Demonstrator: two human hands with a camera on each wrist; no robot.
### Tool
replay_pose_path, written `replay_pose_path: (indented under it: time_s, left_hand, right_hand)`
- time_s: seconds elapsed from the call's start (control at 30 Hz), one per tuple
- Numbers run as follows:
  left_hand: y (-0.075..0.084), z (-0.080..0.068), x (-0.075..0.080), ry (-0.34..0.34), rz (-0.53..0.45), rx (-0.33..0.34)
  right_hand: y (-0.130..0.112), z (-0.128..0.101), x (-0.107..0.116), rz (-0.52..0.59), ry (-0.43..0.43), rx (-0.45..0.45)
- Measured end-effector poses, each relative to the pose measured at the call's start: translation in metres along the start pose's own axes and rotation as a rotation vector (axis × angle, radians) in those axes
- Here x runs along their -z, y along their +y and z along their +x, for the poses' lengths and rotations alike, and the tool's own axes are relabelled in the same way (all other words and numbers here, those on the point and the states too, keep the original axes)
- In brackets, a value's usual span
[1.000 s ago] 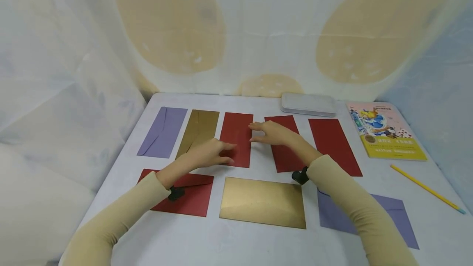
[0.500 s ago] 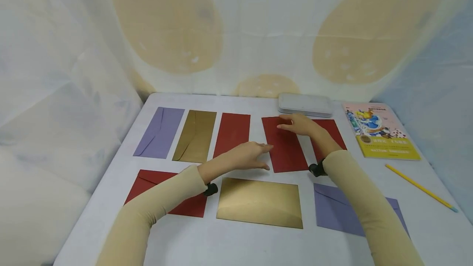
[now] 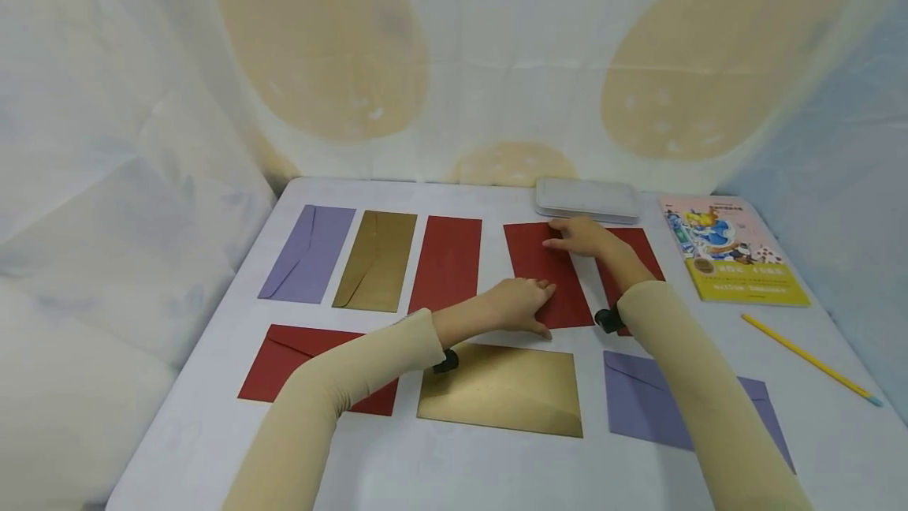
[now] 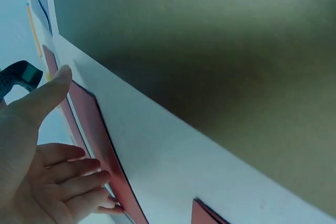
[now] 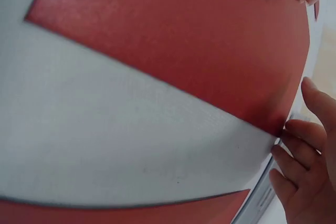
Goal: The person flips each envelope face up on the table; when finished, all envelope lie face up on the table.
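A red envelope (image 3: 539, 262) lies lengthwise right of the table's middle in the head view, with both hands around it. My left hand (image 3: 519, 306) reaches over its near end, thumb and fingers spread apart. At its far right corner is my right hand (image 3: 583, 236). In the right wrist view, the right fingertips (image 5: 290, 145) are right at that corner of the red envelope (image 5: 173, 35), and the thumb stands apart from them. The left fingers (image 4: 79, 179) are loosely extended in the left wrist view. A gold envelope (image 3: 511, 393) lies below the left wrist.
More red envelopes lie to the left (image 3: 445, 259), right (image 3: 641, 247) and front left. Purple (image 3: 307, 255) and gold (image 3: 376, 262) envelopes are at back left, a purple envelope (image 3: 638, 408) at front right. A pale flat case (image 3: 587, 199), book (image 3: 731, 251) and yellow pencil (image 3: 812, 359) stand farther off.
Both hands have moved right, from around the middle red envelope to the red one beside it. The left hand has shifted farther right during the last half second. The envelopes keep their places.
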State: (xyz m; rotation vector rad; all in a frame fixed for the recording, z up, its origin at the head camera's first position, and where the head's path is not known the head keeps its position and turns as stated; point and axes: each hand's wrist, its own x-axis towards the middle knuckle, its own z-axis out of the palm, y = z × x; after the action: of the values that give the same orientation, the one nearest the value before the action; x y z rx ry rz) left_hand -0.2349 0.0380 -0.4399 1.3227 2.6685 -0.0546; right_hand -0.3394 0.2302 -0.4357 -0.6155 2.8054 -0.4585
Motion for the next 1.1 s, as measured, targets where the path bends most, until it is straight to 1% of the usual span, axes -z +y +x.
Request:
replay_pose_path:
  time_s: [0.17, 0.3, 0.4, 0.5, 0.63, 0.73, 0.87, 0.97, 1.1]
  left_hand:
    - [-0.001, 0.0, -0.004, 0.005, -0.002, 0.027]
    - [-0.008, -0.005, -0.009, 0.031, -0.02, 0.02]
    - [-0.012, -0.009, -0.011, 0.045, -0.024, 0.026]
    - [-0.014, -0.012, -0.014, 0.05, -0.03, 0.051]
    - [-0.015, -0.014, -0.015, 0.055, -0.042, 0.085]
    - [-0.014, -0.016, -0.016, 0.065, -0.041, 0.095]
    - [-0.013, -0.018, -0.016, 0.105, -0.009, 0.095]
    - [-0.012, -0.02, -0.016, 0.133, 0.017, 0.1]
    - [-0.01, -0.021, -0.016, 0.135, 0.022, 0.112]
  right_hand:
    - [-0.002, 0.0, 0.0, -0.035, -0.003, 0.019]
    - [-0.003, -0.003, 0.001, -0.063, -0.004, 0.02]
    - [-0.003, -0.005, 0.003, -0.05, 0.002, 0.012]
    - [-0.001, -0.007, 0.004, -0.031, 0.009, -0.003]
    - [0.003, -0.008, 0.005, -0.02, 0.004, -0.016]
    - [0.005, -0.008, 0.004, -0.016, 0.002, -0.014]
    - [0.005, -0.007, 0.003, -0.013, 0.014, -0.017]
    - [0.007, -0.006, 0.003, 0.016, 0.027, -0.031]
    - [0.011, -0.009, 0.003, 0.101, 0.033, -0.061]
